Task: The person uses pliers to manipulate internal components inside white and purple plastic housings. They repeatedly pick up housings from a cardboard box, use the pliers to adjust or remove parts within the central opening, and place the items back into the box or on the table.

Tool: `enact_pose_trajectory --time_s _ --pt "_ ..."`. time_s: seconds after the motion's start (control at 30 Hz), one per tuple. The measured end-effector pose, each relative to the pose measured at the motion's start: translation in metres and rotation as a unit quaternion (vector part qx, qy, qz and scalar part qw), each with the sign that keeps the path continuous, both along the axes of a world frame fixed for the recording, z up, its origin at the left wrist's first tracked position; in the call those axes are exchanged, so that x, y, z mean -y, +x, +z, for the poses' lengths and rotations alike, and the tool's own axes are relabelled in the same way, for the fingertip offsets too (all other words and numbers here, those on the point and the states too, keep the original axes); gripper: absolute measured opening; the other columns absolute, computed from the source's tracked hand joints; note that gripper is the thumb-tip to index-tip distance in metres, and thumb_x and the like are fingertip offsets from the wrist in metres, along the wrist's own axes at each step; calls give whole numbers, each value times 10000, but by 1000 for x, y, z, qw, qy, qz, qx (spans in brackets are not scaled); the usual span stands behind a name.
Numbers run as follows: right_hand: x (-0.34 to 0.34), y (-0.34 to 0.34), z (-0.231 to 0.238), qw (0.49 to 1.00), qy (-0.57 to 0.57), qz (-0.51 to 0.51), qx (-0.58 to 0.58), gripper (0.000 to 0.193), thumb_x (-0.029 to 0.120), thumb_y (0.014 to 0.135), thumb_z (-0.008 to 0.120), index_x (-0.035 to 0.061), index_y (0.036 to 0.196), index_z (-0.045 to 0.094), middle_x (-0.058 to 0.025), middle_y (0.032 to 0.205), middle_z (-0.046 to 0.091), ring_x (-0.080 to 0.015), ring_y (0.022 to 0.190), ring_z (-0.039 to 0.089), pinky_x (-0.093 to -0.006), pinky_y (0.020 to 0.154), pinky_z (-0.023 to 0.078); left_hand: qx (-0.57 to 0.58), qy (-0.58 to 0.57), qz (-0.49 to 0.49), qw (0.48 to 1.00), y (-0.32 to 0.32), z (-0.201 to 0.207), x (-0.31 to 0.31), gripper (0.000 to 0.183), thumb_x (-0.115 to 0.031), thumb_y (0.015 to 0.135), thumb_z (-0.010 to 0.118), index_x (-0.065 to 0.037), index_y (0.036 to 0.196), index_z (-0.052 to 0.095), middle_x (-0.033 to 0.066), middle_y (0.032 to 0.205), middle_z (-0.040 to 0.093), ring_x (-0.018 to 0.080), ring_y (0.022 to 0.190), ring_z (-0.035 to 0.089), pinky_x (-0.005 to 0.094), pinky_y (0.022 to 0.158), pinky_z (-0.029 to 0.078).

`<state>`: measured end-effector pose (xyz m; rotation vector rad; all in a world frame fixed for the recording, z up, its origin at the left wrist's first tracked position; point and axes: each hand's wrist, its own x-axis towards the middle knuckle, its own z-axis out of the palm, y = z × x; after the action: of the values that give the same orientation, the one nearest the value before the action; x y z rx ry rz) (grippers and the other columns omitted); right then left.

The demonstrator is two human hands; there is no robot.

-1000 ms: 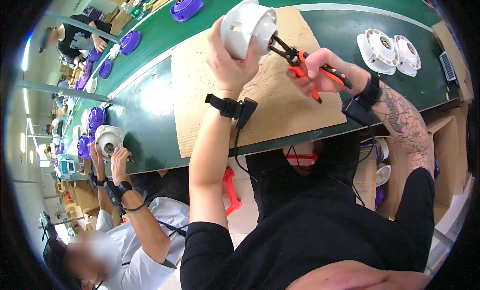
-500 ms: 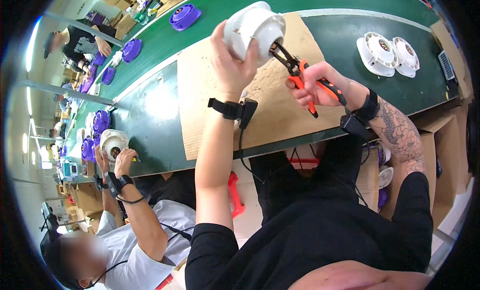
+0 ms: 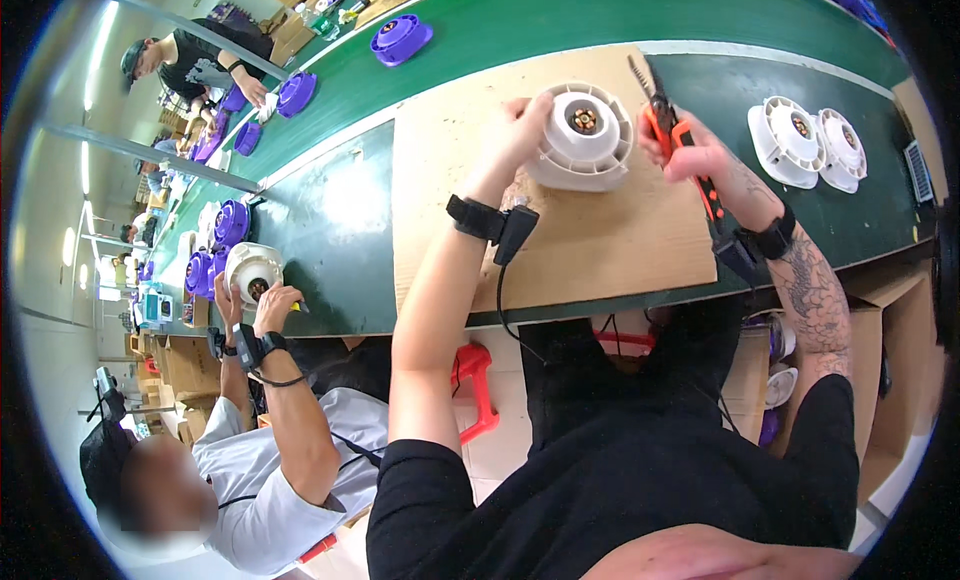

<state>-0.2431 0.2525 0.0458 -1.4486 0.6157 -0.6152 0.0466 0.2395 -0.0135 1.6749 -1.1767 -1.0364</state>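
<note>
A round white plastic fan housing [image 3: 606, 168] with a ribbed rim and a copper-coil motor in its centre sits face up over the cardboard sheet. My left hand [image 3: 522, 135] grips its left edge, the thumb and fingers at the rim. To the right of the housing, my right hand [image 3: 708, 162] is closed around a pair of pliers [image 3: 684, 140] with orange and black handles. The pliers' dark jaws point up and away, apart from the housing.
The brown cardboard sheet [image 3: 450, 250] covers the green bench before me. Two similar white housings [image 3: 787, 145] lie at right. A purple housing [image 3: 400, 42] rests on the green belt beyond. At left, a co-worker handles another white housing [image 3: 245, 265]. A cardboard box [image 3: 900, 325] stands lower right.
The white housing has come down toward the cardboard and turned so its motor faces up. The pliers have left the housing's centre, moved right, and now point upward.
</note>
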Motion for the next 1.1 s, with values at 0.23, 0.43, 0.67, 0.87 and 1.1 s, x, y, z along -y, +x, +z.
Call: enact_pose_trajectory --time_s 0.23,0.43,0.67,0.87,1.1 --pt "58 -18 -75 871 360 6 335 418 205 730 611 1 1086 530 -83 905 536 -202 833 522 -354 891 427 390 -85 -13 917 91 35 83 704 -542 866 693 51 1242 646 268 1194 689 412 1127 659 442 985 518" --pt "71 -12 -88 892 325 54 309 447 273 718 616 -13 1057 561 -84 894 564 -215 842 556 -373 905 440 626 -50 44 777 243 -14 197 643 -389 871 661 13 1363 563 264 1425 551 424 1298 548 546 1045 481" --pt "74 -7 -84 899 314 80 296 453 288 711 616 -7 1050 562 -79 895 566 -207 855 561 -371 908 439 649 -49 119 750 287 -47 211 610 -218 780 826 -66 1297 540 174 1361 600 429 1253 554 537 1032 490" --pt "73 -6 -86 900 310 91 293 468 312 719 621 -7 1056 569 -83 902 573 -210 864 562 -360 912 437 650 -115 75 747 256 8 160 333 -234 768 825 -106 1056 718 115 1130 722 344 1130 634 462 950 522" --pt "75 -12 -93 899 311 91 296 404 282 765 589 -8 1045 570 -89 894 571 -219 871 567 -370 931 440 582 -185 -7 792 147 43 36 287 -200 705 840 -79 943 735 133 910 704 340 906 662 455 825 526"
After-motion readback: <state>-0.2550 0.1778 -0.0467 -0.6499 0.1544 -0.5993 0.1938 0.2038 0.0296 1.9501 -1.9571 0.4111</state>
